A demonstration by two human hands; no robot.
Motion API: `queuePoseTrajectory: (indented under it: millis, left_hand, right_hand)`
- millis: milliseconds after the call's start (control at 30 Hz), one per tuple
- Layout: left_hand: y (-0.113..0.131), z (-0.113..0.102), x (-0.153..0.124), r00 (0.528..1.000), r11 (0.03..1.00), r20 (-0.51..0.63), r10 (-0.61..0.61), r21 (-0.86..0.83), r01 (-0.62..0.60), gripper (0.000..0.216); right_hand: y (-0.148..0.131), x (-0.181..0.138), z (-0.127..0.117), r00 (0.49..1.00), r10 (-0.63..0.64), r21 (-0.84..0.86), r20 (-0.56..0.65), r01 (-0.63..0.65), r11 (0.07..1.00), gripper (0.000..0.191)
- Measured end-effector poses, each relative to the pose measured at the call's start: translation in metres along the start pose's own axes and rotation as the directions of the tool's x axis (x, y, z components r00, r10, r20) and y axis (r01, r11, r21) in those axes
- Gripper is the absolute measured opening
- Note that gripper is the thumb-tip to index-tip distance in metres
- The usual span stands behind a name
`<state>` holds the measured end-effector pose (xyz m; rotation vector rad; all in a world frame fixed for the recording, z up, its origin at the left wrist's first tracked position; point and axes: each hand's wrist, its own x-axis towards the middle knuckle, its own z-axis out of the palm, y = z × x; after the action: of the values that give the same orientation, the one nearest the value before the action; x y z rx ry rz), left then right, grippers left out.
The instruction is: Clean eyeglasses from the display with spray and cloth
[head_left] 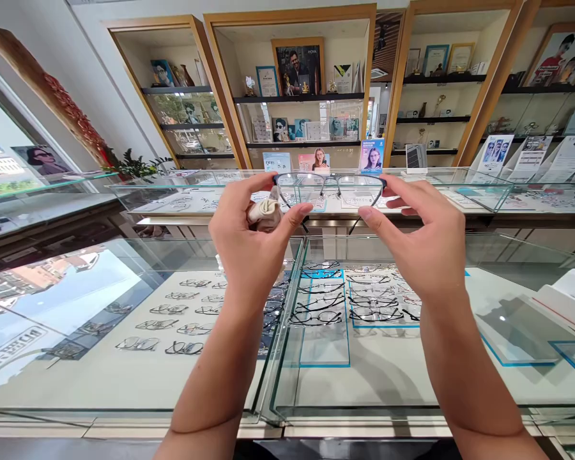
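Two bare hands, the left hand (252, 220) and the right hand (424, 227), pinched dark-rimmed, clear-lensed eyeglasses (330, 181) at opposite ends, neither nearer. The long axis ran side to side between them, above a clear glass display case (374, 383); the left also held a crumpled cream cloth (267, 214).

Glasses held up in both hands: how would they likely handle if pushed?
The glasses are probably light for their size, since their frame looks slim. The lenses look smooth, so they may be slippery. The temples look thin and could flex if pushed.
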<state>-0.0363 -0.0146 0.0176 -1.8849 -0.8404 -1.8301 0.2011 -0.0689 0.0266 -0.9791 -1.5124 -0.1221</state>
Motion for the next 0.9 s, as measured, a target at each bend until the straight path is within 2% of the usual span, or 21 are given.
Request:
queuePoseTrajectory:
  millis: [133, 400, 900]
  left_hand:
    - [-0.0007, -0.0004, -0.0008, 1.000, 1.000, 0.004, 0.001, -0.009, -0.001, 0.043]
    - [0.0080, 0.0003, 0.0027, 0.990, 0.986, 0.016, -0.141, -0.093, 0.142, 0.046]
    - [0.0076, 0.0067, 0.0021, 0.994, 0.994, -0.050, -0.101, -0.037, 0.099, 0.049]
  right_hand:
    - [-0.0022, 0.0001, -0.0004, 1.000, -0.003, -0.035, 0.008, 0.003, 0.999, 0.043]
    - [-0.0019, 0.0002, -0.0039, 0.996, -0.087, -0.131, -0.006, 0.085, 0.988, 0.043]
    - [0.0061, 0.0021, -0.0036, 0.997, -0.037, -0.141, 0.069, 0.046, 0.989, 0.046]
